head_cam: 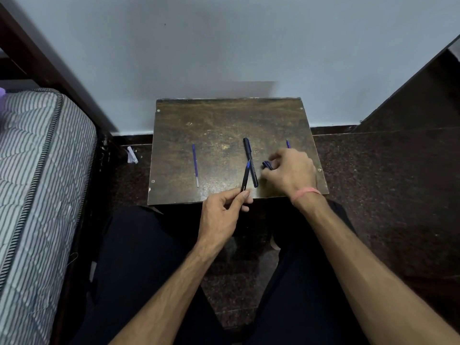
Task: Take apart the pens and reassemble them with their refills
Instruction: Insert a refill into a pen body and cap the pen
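Head view, looking down at my lap: pale blue-grey wall (224, 46) at the back, dark speckled floor (373, 195) below it, a striped mattress (37, 183) off to my left and some dark wood furniture (410, 100) on the right. In the middle sits a small, scuffed brown table (211, 120), pushed up against the wall, with my knees in black trousers (139, 257) just under its near edge.

On the table there's a black pen (250, 161) lying lengthwise, running from the wall side toward me and leaning slightly right at the near end. Well left of it lies a blue refill (195, 165), also pointing away from me, nearly parallel to the pen. A second refill (288, 143) peeks out past my right hand, only its far tip showing.

My left hand (221, 215) hangs at the near edge, thumb and fingers pinching the bottom of a barrel (245, 178). It points up and away from me, tilted a bit right, blue tip at the top, crossing right beside the pen.

My right hand (291, 170) is palm down over the table's right side, fingers curled around a small blue piece (268, 165). It's blurry, so can't say what part it is. Pink band (305, 194) on that wrist.
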The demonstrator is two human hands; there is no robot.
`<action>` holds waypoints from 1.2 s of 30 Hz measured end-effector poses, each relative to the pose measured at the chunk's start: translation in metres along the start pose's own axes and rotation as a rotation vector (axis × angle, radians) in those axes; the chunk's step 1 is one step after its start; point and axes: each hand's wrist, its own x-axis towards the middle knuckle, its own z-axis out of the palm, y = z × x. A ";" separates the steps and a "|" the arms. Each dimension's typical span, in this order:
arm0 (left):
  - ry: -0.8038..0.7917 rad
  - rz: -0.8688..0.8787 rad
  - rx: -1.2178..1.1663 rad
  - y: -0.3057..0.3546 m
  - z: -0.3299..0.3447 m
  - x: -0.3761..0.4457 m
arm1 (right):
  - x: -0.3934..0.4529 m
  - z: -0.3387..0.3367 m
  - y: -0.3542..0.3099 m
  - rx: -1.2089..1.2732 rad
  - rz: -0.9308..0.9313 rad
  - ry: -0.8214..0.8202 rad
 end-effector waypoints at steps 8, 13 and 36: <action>-0.092 -0.020 0.024 -0.002 0.002 -0.008 | -0.036 -0.007 0.034 1.568 0.409 -0.279; -0.129 0.021 0.121 0.001 0.004 -0.012 | -0.037 -0.006 0.033 1.598 0.321 -0.334; -0.108 -0.028 0.076 -0.005 0.002 -0.008 | -0.042 0.008 0.027 1.391 0.143 -0.441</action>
